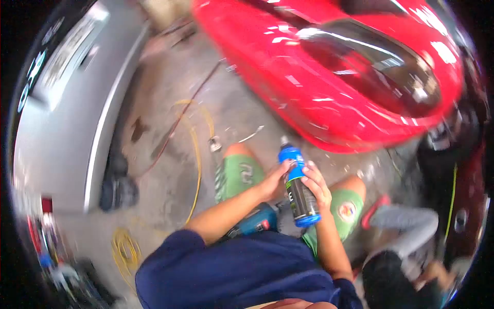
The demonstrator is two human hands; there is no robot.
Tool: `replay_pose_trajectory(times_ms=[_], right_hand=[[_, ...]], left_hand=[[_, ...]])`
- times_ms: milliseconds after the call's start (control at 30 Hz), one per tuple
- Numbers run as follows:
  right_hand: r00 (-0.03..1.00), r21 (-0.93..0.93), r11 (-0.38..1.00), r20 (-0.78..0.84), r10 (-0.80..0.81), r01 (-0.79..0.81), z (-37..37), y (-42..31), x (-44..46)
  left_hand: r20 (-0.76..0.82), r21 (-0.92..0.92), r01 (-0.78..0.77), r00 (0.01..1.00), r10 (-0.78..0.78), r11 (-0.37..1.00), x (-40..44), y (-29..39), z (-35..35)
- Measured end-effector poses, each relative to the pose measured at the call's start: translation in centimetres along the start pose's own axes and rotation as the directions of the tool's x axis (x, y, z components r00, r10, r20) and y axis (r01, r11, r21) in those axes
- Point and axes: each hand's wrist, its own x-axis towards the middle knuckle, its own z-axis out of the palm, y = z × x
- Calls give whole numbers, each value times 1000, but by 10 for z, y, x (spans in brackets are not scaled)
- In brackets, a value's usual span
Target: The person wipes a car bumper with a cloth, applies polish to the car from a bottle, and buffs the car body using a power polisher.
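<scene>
Above my lap I hold a blue and black squeeze bottle (301, 198), its pale nozzle pointing away from me and its blue base toward me. My left hand (277, 180) grips it near the blue shoulder. From the other side, the fingers of my right hand (317, 186) wrap over the bottle's body. Across my lap, partly hidden by my left forearm and the bottle, lies a teal and black power tool (257, 220). Its working end is hard to make out.
A glossy red car body panel (272, 67) stands close in front. On the left is a silver car (82, 108). A yellow hose (196, 165) crosses the concrete floor, with a coil (125, 250) behind left. Another person (396, 268) sits close on my right.
</scene>
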Motion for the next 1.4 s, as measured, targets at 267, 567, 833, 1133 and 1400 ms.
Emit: replay_pose_trajectory(times_ms=[267, 567, 833, 1133, 1400], right_hand=[[427, 124, 437, 555, 714, -891, -29, -30, 10], [281, 246, 169, 555, 782, -955, -78, -49, -81], [176, 358, -19, 504, 846, -934, -73, -74, -55], [222, 224, 164, 262, 939, -961, -59, -111, 47], [-35, 589, 41, -117, 993, -807, -43, -131, 88]], left_hand=[[-534, 351, -534, 560, 633, 769, 30, 108, -146], [-632, 770, 22, -101, 768, 637, -34, 126, -385], [-696, 705, 279, 95, 712, 652, -19, 111, -398], [-575, 472, 395, 816, -64, 788, -82, 105, -239], [162, 986, -144, 942, -293, 83, -68, 93, 21]])
